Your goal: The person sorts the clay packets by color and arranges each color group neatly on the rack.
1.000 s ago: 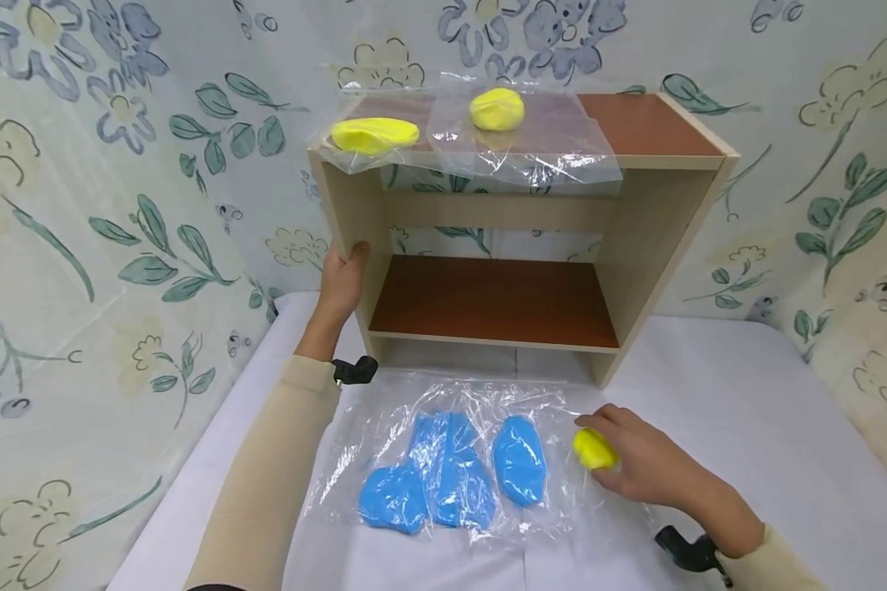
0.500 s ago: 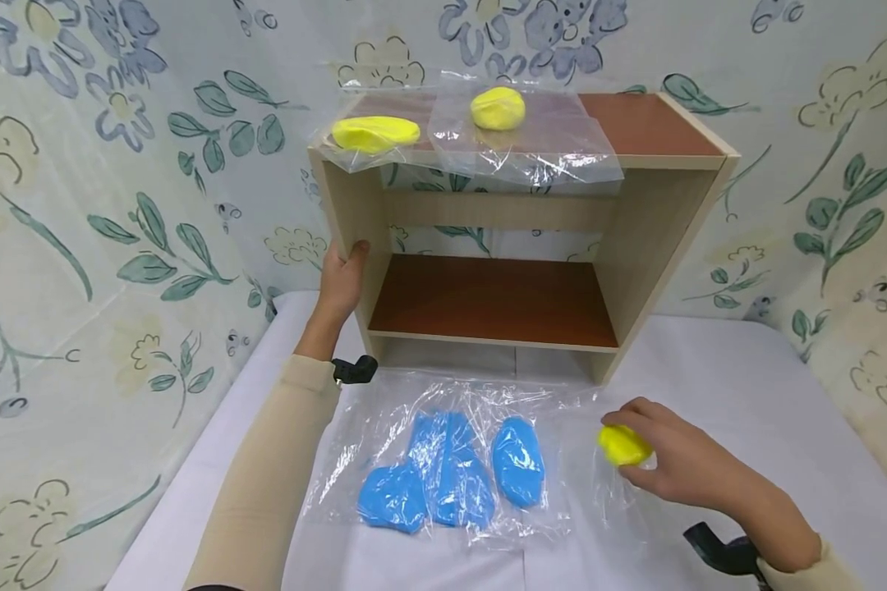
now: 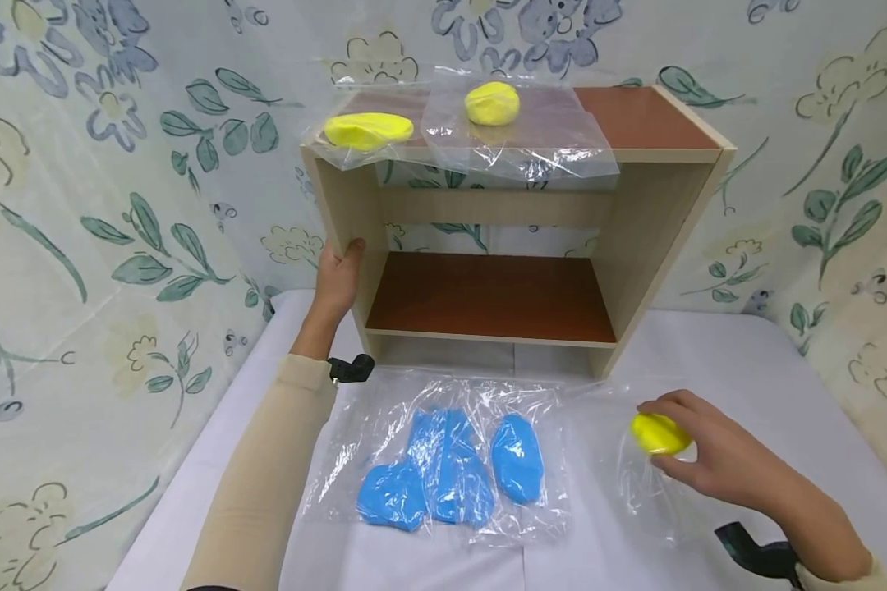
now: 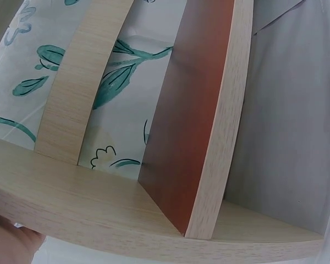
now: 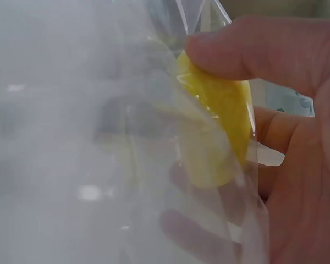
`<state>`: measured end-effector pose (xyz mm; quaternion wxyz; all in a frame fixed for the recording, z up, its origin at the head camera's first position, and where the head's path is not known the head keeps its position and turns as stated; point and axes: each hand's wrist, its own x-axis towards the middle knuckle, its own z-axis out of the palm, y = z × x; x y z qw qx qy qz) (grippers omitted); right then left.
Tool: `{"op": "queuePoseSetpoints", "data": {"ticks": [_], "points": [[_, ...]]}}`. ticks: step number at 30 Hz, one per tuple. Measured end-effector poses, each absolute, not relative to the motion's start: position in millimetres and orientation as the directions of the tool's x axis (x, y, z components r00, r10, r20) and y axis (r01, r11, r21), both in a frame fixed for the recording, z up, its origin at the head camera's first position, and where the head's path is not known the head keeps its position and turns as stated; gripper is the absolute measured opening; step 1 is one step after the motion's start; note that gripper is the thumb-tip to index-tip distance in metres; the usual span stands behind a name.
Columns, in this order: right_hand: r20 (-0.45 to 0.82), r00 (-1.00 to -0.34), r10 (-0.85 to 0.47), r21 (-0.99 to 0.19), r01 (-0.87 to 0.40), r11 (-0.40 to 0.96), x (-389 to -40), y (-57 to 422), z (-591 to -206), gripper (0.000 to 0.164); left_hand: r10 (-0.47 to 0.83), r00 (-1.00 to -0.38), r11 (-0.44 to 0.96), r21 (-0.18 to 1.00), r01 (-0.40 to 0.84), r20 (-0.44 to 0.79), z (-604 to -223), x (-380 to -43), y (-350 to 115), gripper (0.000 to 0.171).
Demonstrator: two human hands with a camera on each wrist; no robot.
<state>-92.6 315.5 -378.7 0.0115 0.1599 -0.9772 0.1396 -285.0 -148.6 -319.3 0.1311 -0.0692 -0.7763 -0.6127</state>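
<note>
Lump (image 3: 661, 432), yellow, clear plastic (image 5: 55, 165) over part, lies just left of right palm, pinched between thumb and fingers of right hand (image 3: 732, 453); long axis roughly sideways in head view. Blue pieces (image 3: 451, 472) farther left, on counter (image 3: 710, 353). Left hand (image 3: 336, 279), well apart from lump, grips left side of shelf (image 3: 650, 222).

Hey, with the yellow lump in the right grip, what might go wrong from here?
The clear bags atop the shelf overhang its front edge, so a jolt from the left grip on its side might slide them off. Loose plastic hangs by the yellow lump in the right grip, so the lump might slip.
</note>
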Motion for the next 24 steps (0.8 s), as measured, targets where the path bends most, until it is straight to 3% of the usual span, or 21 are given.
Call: {"op": "queuePoseSetpoints", "data": {"ticks": [6,12,18,24], "points": [[0.147,-0.947,-0.285,-0.279,-0.316,0.907,-87.6,331.2,-381.0,0.063,-0.044,-0.96,0.248,0.934,0.257,0.276,-304.8,-268.0,-142.6,0.053],[0.13,-0.958,-0.256,-0.303,-0.284,0.91,-83.7,338.2,-383.4,0.067,-0.034,-0.958,0.245,0.932,0.268,0.285,-302.6,-266.0,-142.5,0.053],[0.146,-0.954,-0.262,-0.317,-0.296,0.901,-82.1,335.4,-385.3,0.067,-0.045,-0.955,0.22,0.936,0.276,0.292,-312.8,-279.1,-146.9,0.054],[0.271,-0.923,-0.274,-0.3,-0.352,0.887,-81.2,335.0,-383.2,0.071,-0.053,-0.951,0.23,0.931,0.284,0.303,-327.4,-293.3,-152.3,0.055]]}}
